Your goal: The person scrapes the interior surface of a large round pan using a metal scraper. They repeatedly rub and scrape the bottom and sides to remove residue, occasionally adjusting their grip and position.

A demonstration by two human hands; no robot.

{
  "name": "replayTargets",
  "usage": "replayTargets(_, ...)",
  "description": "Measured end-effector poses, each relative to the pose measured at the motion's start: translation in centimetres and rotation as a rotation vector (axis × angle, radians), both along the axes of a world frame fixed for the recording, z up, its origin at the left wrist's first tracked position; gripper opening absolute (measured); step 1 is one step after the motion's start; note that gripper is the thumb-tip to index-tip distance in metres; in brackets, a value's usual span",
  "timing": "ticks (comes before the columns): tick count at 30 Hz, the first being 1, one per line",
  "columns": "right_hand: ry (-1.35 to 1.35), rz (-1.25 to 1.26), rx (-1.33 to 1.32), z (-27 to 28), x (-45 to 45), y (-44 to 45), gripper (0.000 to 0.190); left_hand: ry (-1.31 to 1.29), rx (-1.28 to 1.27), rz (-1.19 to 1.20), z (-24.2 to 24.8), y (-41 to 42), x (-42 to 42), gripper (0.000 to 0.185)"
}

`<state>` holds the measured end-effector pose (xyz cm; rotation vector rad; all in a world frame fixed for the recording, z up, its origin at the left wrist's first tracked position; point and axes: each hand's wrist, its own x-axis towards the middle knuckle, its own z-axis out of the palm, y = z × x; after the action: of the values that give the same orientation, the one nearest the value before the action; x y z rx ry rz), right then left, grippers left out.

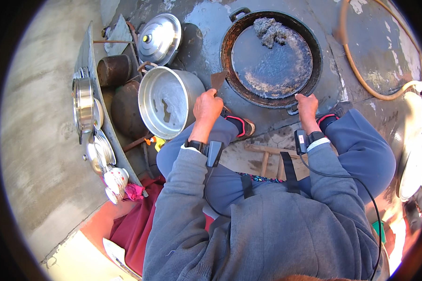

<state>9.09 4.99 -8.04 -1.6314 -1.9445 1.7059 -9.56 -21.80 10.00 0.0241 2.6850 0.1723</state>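
Observation:
A large, dark metal pan with two loop handles lies on the wet floor before me, its inside wall brown and crusted. Greyish wet residue covers its bottom, and a clump of grey scouring fibre rests at its far side. My right hand grips the pan's near rim beside the lower handle. In my left hand is a flat brown scraper-like piece, pointing up beside the pan's left edge. Just left of that hand, a deep aluminium pot tilts with its mouth facing me.
A domed metal lid leans behind the pot. On the left, a shelf holds steel dishes and patterned cups, with dark pots beside it. A hose curves across the floor at right. A wooden stool frame lies between my legs.

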Motion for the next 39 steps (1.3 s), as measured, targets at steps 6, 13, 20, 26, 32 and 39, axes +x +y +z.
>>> replayTargets(6,0.015,-0.012,-0.125,1.4,0.1,0.0,0.025,0.044,0.039,-0.015,0.7,-0.1,-2.1,0.031)
replayTargets(13,0.05,-0.003,-0.093,1.0,0.1,-0.2,0.024,-0.012,-0.047,-0.111,1.0,0.2,-2.5,0.036)
replayTargets(20,-0.035,0.029,-0.082,1.4,0.0,-0.1,0.024,-0.045,-0.064,-0.108,1.6,1.3,-3.8,0.036)
replayTargets(26,-0.026,0.055,-0.067,1.4,0.2,0.2,0.025,0.11,0.049,-0.238,1.6,2.2,-4.9,0.034)
replayTargets(32,-0.035,0.037,-0.063,1.4,-0.1,0.2,0.024,-0.016,-0.051,-0.228,0.0,2.1,-7.0,0.036)
replayTargets(39,0.06,0.008,-0.129,1.4,-0.5,-0.7,0.022,0.116,0.053,-0.305,-0.8,-1.0,-6.6,0.038)
